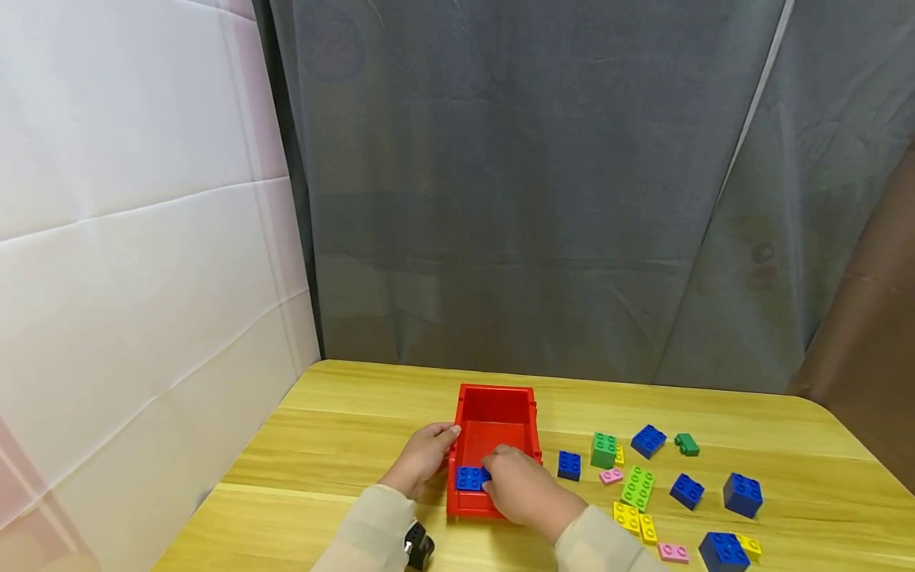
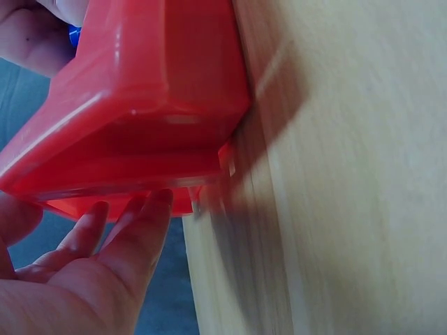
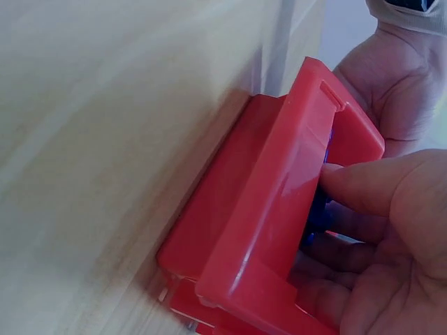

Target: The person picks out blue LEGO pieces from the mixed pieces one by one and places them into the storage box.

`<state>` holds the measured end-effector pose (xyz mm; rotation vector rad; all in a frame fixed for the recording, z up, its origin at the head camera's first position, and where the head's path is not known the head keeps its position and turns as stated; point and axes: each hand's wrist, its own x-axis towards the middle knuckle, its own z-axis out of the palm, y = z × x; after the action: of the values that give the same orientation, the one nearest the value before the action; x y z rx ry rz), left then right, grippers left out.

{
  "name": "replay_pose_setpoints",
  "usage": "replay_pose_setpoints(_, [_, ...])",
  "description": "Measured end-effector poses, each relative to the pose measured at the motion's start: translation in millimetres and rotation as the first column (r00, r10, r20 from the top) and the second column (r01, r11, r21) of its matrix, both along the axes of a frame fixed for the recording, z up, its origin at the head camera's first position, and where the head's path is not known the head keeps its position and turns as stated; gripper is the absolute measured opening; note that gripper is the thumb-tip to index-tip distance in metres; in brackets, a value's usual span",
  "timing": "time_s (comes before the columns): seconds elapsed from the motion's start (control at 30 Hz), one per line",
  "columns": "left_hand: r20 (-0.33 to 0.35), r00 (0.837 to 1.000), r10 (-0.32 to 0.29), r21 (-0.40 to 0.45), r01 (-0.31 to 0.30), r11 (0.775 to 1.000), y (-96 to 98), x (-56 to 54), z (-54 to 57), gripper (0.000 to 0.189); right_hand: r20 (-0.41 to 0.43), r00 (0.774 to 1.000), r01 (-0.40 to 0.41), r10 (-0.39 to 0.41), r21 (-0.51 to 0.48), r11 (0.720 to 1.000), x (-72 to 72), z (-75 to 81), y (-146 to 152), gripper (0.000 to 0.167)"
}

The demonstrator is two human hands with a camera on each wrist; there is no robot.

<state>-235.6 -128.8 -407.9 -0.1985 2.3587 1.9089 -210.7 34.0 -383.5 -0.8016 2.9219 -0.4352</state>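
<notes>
A red plastic bin [image 1: 493,435] stands on the table, its long side running away from me. My left hand [image 1: 423,457] grips its left wall, thumb at the rim; in the left wrist view the fingers [image 2: 133,241] reach under the lip. Inside the bin's near end my right hand [image 1: 525,488] pinches a blue toy brick [image 3: 319,215] between thumb and fingers, which partly hide it. Just left of those fingers a blue studded brick [image 1: 469,478] shows in the bin; I cannot tell whether it is separate from the pinched one.
Right of the bin lie several loose bricks: a small blue brick [image 1: 569,465], a green brick [image 1: 604,450], a lime brick [image 1: 637,488], a yellow brick [image 1: 625,517], a pink brick [image 1: 673,553] and a large blue brick [image 1: 743,495]. A grey curtain [image 1: 500,199] hangs behind the wooden table [image 1: 343,445].
</notes>
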Motion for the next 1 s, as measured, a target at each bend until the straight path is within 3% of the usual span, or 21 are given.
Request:
replay_pose_setpoints(0.5, [0.006, 1.000, 0.008, 0.003, -0.008, 1.000, -1.1, -0.4, 1.1, 0.046, 0.074, 0.997, -0.005, 0.002, 0.046, 0.999, -7.9, 3.9, -5, 0.031])
replay_pose_setpoints(1.0, [-0.008, 1.000, -0.011, 0.010, 0.011, 1.000, -1.2, 1.6, 1.2, 0.043, 0.218, 0.973, 0.048, -0.070, 0.103, 0.993, -13.9, 9.6, -11, 0.026])
